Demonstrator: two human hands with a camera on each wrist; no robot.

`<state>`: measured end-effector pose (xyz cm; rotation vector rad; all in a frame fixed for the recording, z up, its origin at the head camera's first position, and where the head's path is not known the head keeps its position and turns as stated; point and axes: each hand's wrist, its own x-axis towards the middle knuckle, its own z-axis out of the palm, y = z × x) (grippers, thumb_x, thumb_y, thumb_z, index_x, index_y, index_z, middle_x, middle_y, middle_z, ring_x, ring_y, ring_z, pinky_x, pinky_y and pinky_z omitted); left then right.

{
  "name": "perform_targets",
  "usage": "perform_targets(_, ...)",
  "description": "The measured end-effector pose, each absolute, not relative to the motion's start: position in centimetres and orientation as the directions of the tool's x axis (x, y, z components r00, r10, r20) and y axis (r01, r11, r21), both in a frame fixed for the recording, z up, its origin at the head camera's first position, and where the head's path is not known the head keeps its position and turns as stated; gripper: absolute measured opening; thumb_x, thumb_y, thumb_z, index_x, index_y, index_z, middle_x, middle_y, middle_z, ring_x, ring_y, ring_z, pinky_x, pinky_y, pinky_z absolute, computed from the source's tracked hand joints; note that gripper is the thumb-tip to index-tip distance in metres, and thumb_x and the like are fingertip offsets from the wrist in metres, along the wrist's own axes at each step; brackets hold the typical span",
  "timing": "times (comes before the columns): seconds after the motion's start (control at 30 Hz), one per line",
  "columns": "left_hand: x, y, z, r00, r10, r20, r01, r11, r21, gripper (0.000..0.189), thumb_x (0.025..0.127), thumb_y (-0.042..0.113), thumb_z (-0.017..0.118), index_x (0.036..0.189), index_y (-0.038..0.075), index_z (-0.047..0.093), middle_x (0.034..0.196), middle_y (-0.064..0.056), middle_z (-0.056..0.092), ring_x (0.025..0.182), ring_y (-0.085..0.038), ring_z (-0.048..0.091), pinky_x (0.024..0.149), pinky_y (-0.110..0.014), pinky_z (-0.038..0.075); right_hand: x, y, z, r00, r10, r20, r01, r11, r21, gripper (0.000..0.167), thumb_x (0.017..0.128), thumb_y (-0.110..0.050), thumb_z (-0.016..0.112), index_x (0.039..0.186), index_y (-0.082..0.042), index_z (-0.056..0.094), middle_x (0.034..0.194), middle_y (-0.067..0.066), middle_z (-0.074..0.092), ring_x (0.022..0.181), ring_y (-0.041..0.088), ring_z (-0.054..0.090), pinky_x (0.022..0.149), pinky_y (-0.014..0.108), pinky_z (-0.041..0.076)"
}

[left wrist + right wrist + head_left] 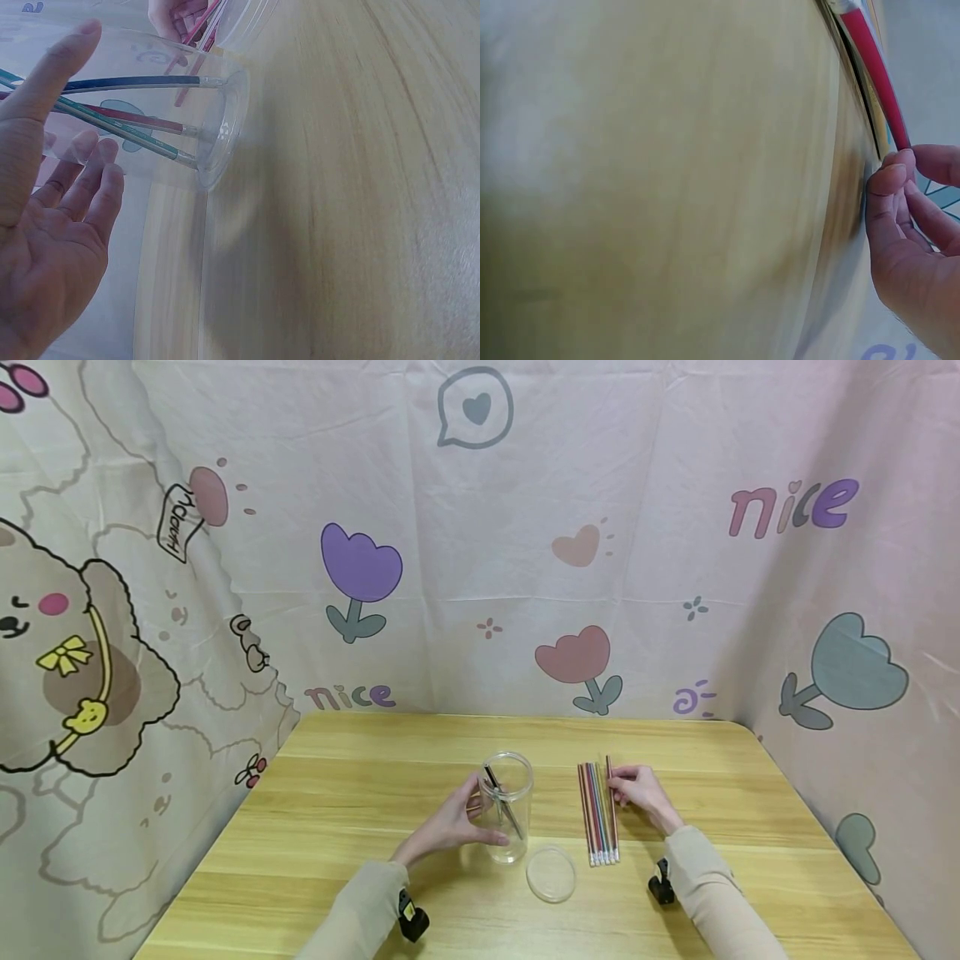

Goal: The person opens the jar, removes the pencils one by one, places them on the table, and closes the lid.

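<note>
My left hand [450, 822] is wrapped around a clear jar [522, 814] standing upright on the table, thumb on the near side. In the left wrist view, a black pencil [139, 83], a red pencil [150, 121] and a teal pencil [127, 133] lean inside it, ferrule ends at the bottom. Thumb and fingertips of my right hand [639, 789] pinch a red pencil [615, 831] at the right end of a row of pencils [592, 818]. The right wrist view shows this pencil's silvery ferrule end [844, 6] pointing away from the fingers.
A round clear lid [551, 874] lies flat on the wooden table [300, 860], between the jar and the pencil row. Behind the table hangs a patterned cloth [465, 527], with more cloth along the left and right sides.
</note>
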<state>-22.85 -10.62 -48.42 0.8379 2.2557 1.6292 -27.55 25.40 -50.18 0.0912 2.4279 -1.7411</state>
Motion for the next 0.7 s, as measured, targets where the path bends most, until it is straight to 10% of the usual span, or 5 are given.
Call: perform_targets(0.7,-22.82,-10.57,-48.42,-0.808,0.573,0.139,0.317,0.224,0.922,0.096,0.073,0.016,0.090,0.150,0.009,0.033,0.152,-0.024,0.047,0.141,-0.040,0.048,0.120,-0.050,0.040,-27.50,24.89,-50.11,-0.989,-0.039,-0.141,0.114,0.398,-0.910,0.039,0.092,0.002,0.063,0.124,0.022,0.053,0.080,0.010,0.067,0.061,0.009,0.057,0.051,0.018,0.054)
